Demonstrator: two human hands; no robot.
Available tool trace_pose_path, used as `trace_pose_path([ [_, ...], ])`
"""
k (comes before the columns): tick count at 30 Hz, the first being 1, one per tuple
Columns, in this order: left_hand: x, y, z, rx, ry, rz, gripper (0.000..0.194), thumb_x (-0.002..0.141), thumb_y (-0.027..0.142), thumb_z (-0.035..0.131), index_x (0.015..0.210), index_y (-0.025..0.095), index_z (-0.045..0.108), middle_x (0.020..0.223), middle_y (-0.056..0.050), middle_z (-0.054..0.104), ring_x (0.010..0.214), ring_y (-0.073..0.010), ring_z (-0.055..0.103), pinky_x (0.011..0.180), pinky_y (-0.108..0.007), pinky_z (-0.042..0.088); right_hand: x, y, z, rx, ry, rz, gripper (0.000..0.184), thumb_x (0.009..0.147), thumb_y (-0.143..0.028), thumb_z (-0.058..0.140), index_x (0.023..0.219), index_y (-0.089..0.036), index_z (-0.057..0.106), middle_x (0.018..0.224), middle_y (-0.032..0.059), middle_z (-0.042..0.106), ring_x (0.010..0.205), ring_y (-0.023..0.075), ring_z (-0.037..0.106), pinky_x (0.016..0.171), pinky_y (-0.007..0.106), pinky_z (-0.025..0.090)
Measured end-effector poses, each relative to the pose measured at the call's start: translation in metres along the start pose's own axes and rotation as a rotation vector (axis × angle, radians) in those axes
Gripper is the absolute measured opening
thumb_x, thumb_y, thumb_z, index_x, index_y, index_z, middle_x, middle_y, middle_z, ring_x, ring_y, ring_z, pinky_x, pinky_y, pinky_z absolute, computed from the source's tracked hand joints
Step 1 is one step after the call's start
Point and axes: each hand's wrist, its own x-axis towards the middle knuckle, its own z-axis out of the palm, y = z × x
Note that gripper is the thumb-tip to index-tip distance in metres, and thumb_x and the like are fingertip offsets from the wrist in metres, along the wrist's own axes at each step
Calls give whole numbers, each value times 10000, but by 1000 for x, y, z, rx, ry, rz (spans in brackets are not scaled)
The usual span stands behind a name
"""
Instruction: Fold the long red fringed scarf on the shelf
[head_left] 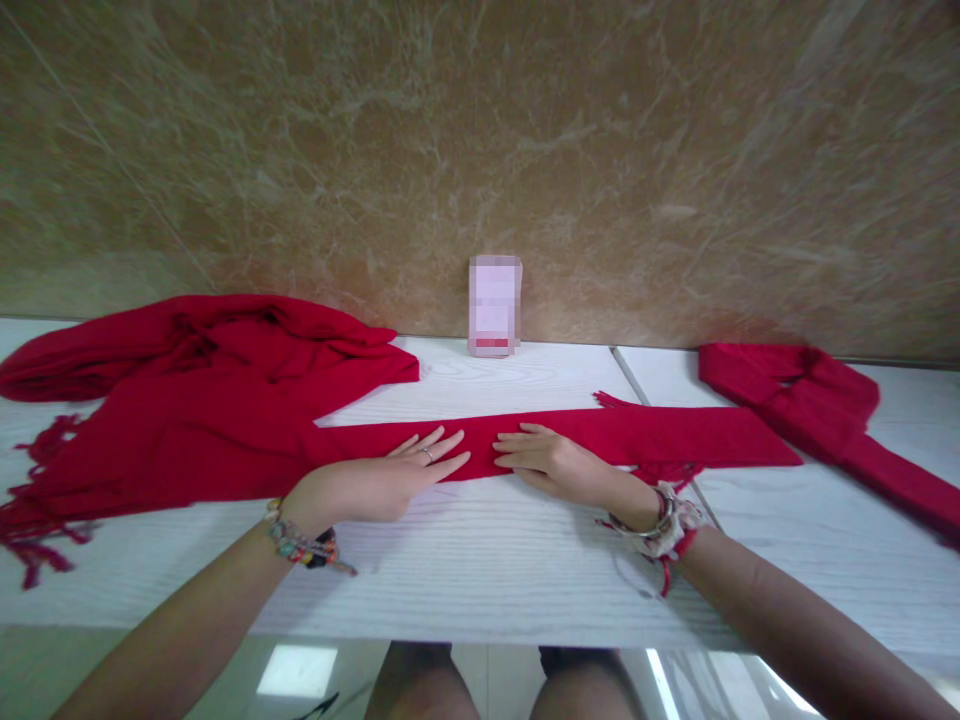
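A red fringed scarf point(540, 440) lies across the white bench, its middle and right part folded into a long narrow strip. On the left it spreads wider, with tassels hanging toward the bench's left side. My left hand point(390, 480) rests flat on the strip, fingers stretched toward the right. Close by, my right hand point(551, 462) also lies on the strip with its fingers extended to the left. A short gap of cloth shows between the two sets of fingertips. Some fringe sticks out above and below the strip near my right wrist.
A bunched heap of red cloth point(225, 335) lies at the back left. Another folded red strip point(810, 400) loops at the right. A small pinkish-white box point(494, 305), blurred, stands against the brown marbled wall point(480, 140). The white bench point(480, 570) has a seam right of centre.
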Motion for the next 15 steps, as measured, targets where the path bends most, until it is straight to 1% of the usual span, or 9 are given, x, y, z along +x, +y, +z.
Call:
trace_pose_path([
  [2, 0, 1, -3, -11, -25, 0, 880, 626, -58, 338, 1395, 300, 102, 1478, -24, -4, 1334, -227, 21, 1046, -387, 234, 0, 0, -1, 2, -30, -12, 289, 878, -168, 412, 1104, -179, 591, 1166, 67, 598, 1154, 175, 480, 1005, 405, 342],
  [3, 0, 1, -6, -16, -21, 8, 821, 674, -26, 358, 1391, 304, 131, 1480, -20, 13, 1335, -233, 22, 1052, -398, 215, 1, 0, -2, 3, -38, -16, 284, 876, -177, 419, 1099, -181, 595, 1171, 67, 595, 1159, 175, 475, 1007, 401, 337],
  [5, 4, 3, -9, -25, 32, 28, 644, 796, 90, 379, 1379, 296, 199, 1481, -20, 63, 1339, -233, 34, 1062, -408, 180, 2, -2, -2, -3, -42, -16, 288, 878, -196, 425, 1116, -190, 587, 1176, 66, 592, 1174, 175, 459, 1014, 400, 325],
  [7, 11, 6, -8, -18, 119, 18, 497, 888, 236, 339, 1373, 263, 233, 1477, -37, 109, 1343, -219, 49, 1068, -407, 150, 2, -5, -2, -41, -48, 11, 315, 884, -233, 427, 1172, -199, 550, 1217, 74, 561, 1216, 190, 409, 1028, 433, 292],
  [9, 19, 8, -4, 3, 177, -25, 489, 918, 352, 295, 1381, 217, 214, 1472, -70, 130, 1345, -212, 49, 1069, -411, 127, 1, -8, -1, -110, -81, 70, 374, 890, -300, 423, 1249, -213, 477, 1295, 83, 487, 1267, 230, 329, 1031, 506, 248],
  [10, 22, 9, -1, 14, 183, -45, 518, 917, 400, 286, 1386, 200, 196, 1470, -84, 130, 1345, -216, 43, 1068, -419, 117, 0, -10, -1, -144, -111, 102, 414, 890, -343, 415, 1286, -225, 429, 1338, 84, 435, 1285, 255, 286, 1021, 550, 229],
  [12, 27, 10, 4, 27, 158, -62, 585, 902, 482, 274, 1396, 187, 161, 1469, -102, 116, 1345, -232, 30, 1064, -440, 106, -4, -15, 0, -195, -176, 159, 487, 889, -422, 382, 1341, -251, 331, 1400, 80, 335, 1302, 298, 226, 987, 617, 216],
  [15, 27, 9, 9, 40, 138, -67, 633, 883, 544, 255, 1399, 193, 148, 1470, -106, 100, 1345, -250, 26, 1056, -460, 110, -8, -22, -1, -230, -211, 198, 522, 891, -479, 321, 1369, -280, 257, 1431, 76, 268, 1305, 313, 208, 965, 636, 234],
])
